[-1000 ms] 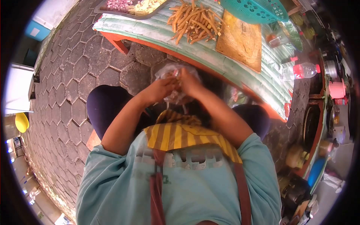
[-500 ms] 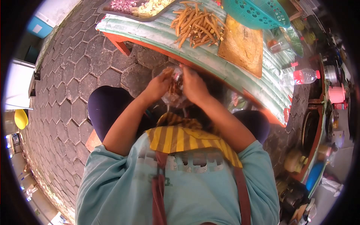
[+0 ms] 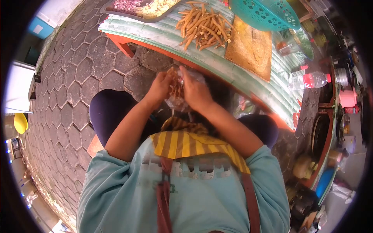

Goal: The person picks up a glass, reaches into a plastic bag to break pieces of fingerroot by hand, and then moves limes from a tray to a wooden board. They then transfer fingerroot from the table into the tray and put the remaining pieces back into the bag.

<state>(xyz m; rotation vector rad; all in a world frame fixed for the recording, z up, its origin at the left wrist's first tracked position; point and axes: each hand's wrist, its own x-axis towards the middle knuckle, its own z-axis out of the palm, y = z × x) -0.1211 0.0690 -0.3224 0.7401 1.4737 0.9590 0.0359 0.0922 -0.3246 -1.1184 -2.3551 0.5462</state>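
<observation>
Between my knees, in front of the table's edge, is a clear plastic bag (image 3: pixel 178 101) with thin brown root-like pieces in it. My left hand (image 3: pixel 158 88) is closed on the bag's left side, with some brown pieces at its fingertips. On the right side of the bag lies my right hand (image 3: pixel 195 90), its fingers pressed together against the plastic. A pile of finger-like brown roots (image 3: pixel 204 27) rests on the table (image 3: pixel 167 37) beyond my hands, beside a wooden cutting board (image 3: pixel 248 48).
A tray (image 3: pixel 149 17) of chopped purple and pale pieces sits at the table's far left. The teal basket (image 3: pixel 268 15) stands behind the board. A plastic bottle (image 3: pixel 311 80) lies at the table's right. Shelves with pots line the right side.
My left hand has shifted slightly left and my right hand has turned a little. More of the bag's plastic now shows behind my right hand, and the brown pieces show between my hands.
</observation>
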